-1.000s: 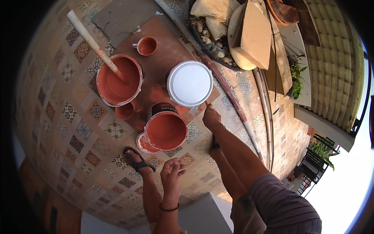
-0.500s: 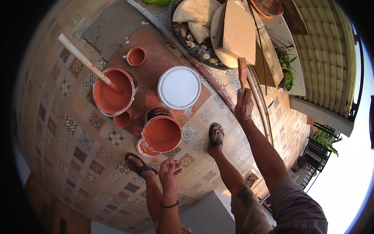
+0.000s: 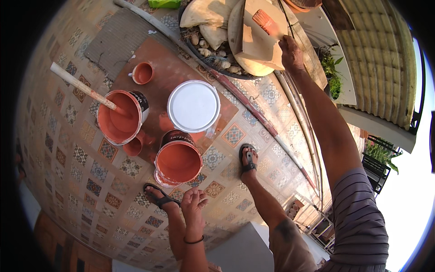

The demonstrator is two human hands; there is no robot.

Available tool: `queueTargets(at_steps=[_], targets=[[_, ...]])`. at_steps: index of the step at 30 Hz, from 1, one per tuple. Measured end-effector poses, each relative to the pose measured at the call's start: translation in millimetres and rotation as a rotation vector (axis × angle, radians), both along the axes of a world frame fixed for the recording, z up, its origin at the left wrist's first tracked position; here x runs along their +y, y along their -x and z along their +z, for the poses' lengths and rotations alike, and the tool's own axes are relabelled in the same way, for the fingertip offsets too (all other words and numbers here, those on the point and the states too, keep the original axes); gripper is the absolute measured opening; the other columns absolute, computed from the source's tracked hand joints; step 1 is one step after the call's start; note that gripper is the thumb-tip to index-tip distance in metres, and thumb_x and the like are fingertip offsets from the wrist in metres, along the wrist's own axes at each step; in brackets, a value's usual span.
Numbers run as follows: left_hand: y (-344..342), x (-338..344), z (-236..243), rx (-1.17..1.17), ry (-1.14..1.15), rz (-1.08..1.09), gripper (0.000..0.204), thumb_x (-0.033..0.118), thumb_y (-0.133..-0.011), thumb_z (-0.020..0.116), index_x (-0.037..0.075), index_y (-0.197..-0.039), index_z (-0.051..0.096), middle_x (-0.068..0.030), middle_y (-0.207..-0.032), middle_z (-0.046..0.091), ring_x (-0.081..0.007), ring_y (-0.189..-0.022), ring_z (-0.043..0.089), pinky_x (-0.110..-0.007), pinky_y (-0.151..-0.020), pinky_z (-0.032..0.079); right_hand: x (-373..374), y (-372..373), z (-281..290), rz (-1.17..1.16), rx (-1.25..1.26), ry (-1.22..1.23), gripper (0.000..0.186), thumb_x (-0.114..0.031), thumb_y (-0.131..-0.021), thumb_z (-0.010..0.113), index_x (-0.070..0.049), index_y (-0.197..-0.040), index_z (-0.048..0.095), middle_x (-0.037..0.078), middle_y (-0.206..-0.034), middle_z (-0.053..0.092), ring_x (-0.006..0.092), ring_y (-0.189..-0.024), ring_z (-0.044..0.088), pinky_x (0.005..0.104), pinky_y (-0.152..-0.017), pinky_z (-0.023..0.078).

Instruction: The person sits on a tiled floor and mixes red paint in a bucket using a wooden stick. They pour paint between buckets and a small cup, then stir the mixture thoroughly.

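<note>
My right hand (image 3: 292, 56) is raised at the upper right, closed on a paintbrush (image 3: 265, 23) with orange-red bristles over a beige board (image 3: 251, 43). My left hand (image 3: 195, 201) hangs at the bottom, fingers curled; what they hold is unclear. Above it is an open bucket of red paint (image 3: 178, 164). A second paint bucket (image 3: 113, 127) with a long stick (image 3: 79, 82) in it stands further left, beside a small red-filled container (image 3: 132, 148). A white-lidded bucket (image 3: 193, 106) and a cup of red paint (image 3: 142, 74) stand on a red-stained board (image 3: 154, 106).
A black basin (image 3: 190, 47) holds pale slabs and stones. Long pipes (image 3: 253, 111) lie across the patterned tiles (image 3: 99, 172). A green container (image 3: 160, 3), corrugated mat (image 3: 108, 43) and plants (image 3: 334, 88) are further off. My sandalled feet stand below the buckets.
My right hand has moved up and away from beside the lidded bucket, carrying the brush to the beige board. My left hand has shifted slightly within the view. The scene has slid leftward.
</note>
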State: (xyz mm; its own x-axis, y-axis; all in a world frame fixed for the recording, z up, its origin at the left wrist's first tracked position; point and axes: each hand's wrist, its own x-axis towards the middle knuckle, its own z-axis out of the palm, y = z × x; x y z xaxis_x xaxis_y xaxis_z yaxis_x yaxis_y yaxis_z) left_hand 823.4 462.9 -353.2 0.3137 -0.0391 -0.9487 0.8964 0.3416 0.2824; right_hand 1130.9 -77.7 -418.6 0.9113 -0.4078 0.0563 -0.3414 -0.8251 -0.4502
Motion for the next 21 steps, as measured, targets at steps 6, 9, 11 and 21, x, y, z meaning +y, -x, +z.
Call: queueTargets(at_steps=[6, 9, 11, 21], targets=[[2.1, -6.4, -4.4, -0.002, -0.001, -0.002, 0.023, 0.022, -0.11, 0.068, 0.005, -0.126, 0.065, -0.0055, -0.109, 0.07, -0.0148, -0.096, 0.069, -0.032, -0.084, 0.06, -12.3, -45.0, -24.0, 0.095, -0.04, 0.103, 0.031, -0.029, -0.107, 0.062, -0.01, -0.13, 0.069, 0.017, -0.128, 0.072, 0.0409, -0.12, 0.066, 0.05, -0.103, 0.051], [8.0, -8.2, -6.9, 0.019, -0.011, -0.001, 0.023, 0.022, -0.11, 0.069, 0.006, -0.125, 0.065, -0.0054, -0.109, 0.07, -0.0147, -0.097, 0.069, -0.032, -0.084, 0.06, -8.7, -50.3, -17.8, 0.027, 0.008, 0.069, 0.033, -0.03, -0.106, 0.062, -0.006, -0.129, 0.069, 0.02, -0.128, 0.072, 0.0423, -0.12, 0.067, 0.0499, -0.103, 0.052], [11.1, -11.1, -10.7, 0.035, -0.014, -0.005, 0.023, 0.022, -0.11, 0.069, 0.006, -0.126, 0.065, -0.0053, -0.109, 0.07, -0.0147, -0.098, 0.069, -0.033, -0.085, 0.06, 0.4, -45.8, -6.2, -0.017, -0.023, 0.062, 0.037, -0.032, -0.106, 0.065, -0.001, -0.127, 0.068, 0.019, -0.116, 0.075, 0.0364, -0.108, 0.071, 0.0454, -0.096, 0.054], [6.1, -14.3, -19.5, 0.032, -0.001, -0.032, 0.023, 0.023, -0.11, 0.068, 0.006, -0.126, 0.066, -0.0048, -0.111, 0.07, -0.0147, -0.099, 0.069, -0.033, -0.085, 0.06, 121.1, -55.5, 38.5, -0.692, -0.55, -1.709, 0.024, -0.015, -0.111, 0.063, 0.003, -0.123, 0.052, 0.018, -0.11, 0.065, 0.0312, -0.102, 0.068, 0.0453, -0.089, 0.067]])
